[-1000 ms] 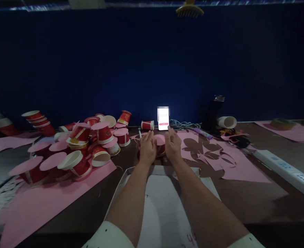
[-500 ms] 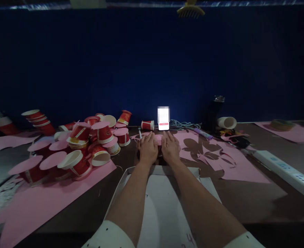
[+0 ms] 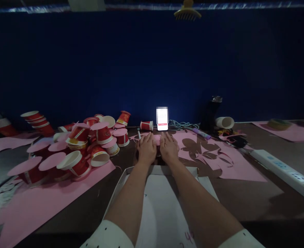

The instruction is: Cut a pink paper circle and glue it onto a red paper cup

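So there were two bare hands in the middle of the table, left hand and right hand, side by side with palms down and fingers laid out pretty straight. Neither was closed in a fist, and I can't tell if the thumbs pinched anything underneath. One pink piece peeked out between them, just past the near edge of one shallow white box. Behind the hands: one lit phone standing upright, one red cup on its side and one white marker. Off to the left was a messy cup pile with at least eight pink discs on it (too much overlap for an exact count), partly on one big pink sheet, plus one tilted cup stack farther back. Right side had one cut-up pink sheet, one purple tube, one white cup lying down, one dark bottle, one white power strip and one tape roll on another pink sheet.
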`<state>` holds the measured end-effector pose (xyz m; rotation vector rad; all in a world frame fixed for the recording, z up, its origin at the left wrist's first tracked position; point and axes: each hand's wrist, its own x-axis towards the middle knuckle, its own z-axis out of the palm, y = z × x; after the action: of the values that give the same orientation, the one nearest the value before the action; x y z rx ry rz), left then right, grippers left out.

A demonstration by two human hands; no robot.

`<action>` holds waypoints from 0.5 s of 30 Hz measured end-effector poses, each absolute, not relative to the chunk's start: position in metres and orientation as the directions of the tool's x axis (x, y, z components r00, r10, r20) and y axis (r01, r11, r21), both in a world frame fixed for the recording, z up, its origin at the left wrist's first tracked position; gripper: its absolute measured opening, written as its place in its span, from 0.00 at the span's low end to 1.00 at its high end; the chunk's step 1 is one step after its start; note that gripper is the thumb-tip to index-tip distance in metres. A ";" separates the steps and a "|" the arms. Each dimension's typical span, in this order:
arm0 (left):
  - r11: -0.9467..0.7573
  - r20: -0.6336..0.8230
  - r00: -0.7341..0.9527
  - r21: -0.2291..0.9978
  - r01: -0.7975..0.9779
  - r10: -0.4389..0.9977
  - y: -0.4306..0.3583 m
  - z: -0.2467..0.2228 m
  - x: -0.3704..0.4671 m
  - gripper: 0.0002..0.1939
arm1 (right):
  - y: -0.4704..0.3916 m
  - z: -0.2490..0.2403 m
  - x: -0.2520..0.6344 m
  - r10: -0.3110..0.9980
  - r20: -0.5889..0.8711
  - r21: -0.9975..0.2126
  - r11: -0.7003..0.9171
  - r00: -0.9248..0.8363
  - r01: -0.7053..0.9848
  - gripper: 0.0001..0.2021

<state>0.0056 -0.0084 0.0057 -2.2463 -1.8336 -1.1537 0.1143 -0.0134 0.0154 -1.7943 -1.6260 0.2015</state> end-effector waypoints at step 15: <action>-0.220 0.379 -0.253 0.844 0.489 0.890 0.003 0.006 -0.005 0.34 | 0.001 0.012 0.131 0.771 0.555 -0.706 0.240 0.311 0.667 0.28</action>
<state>-0.0048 0.0029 0.0056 -2.0864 -2.1359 -1.8791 0.1314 0.0009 0.0118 -1.4691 -1.3981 0.1188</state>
